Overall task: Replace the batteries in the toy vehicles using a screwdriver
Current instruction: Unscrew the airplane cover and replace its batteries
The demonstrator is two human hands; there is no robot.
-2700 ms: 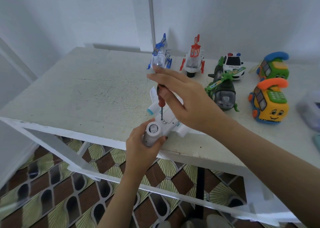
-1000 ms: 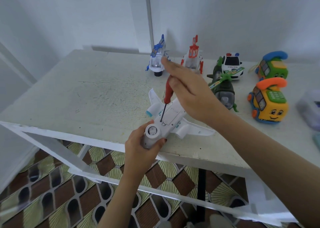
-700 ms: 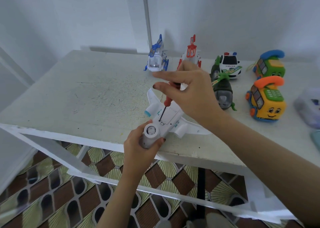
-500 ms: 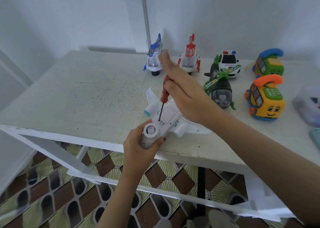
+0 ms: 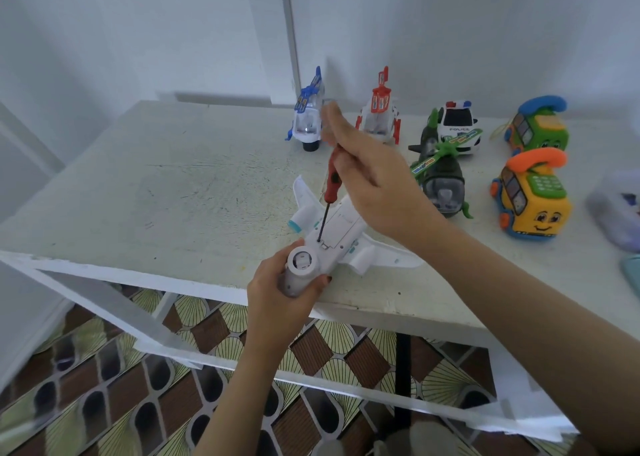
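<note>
The white toy plane (image 5: 343, 227) is lying belly-up at the six o'clock edge of the table (image 5: 173, 196), its nose pointing toward the person. The left hand (image 5: 277, 282) is curling fingers and thumb round that nose, bracing the body. The right hand (image 5: 374, 185) is pinching the red handle of the screwdriver (image 5: 332, 182) between thumb and bent fingers, one finger stretching upward. The shaft is leaning toward one o'clock and its tip is resting on the belly, seemingly at the battery cover's screw. The plane is looking like light, hollow plastic, stiff in the fuselage but thin at the wings, so gripping the fuselage is seeming safer. The smooth shell is likely sliding easily under downward pressure. Between twelve and three o'clock a blue helicopter (image 5: 308, 116), red helicopter (image 5: 379, 113), police car (image 5: 457, 123) and green helicopter (image 5: 441, 175) are standing well apart from the work
</note>
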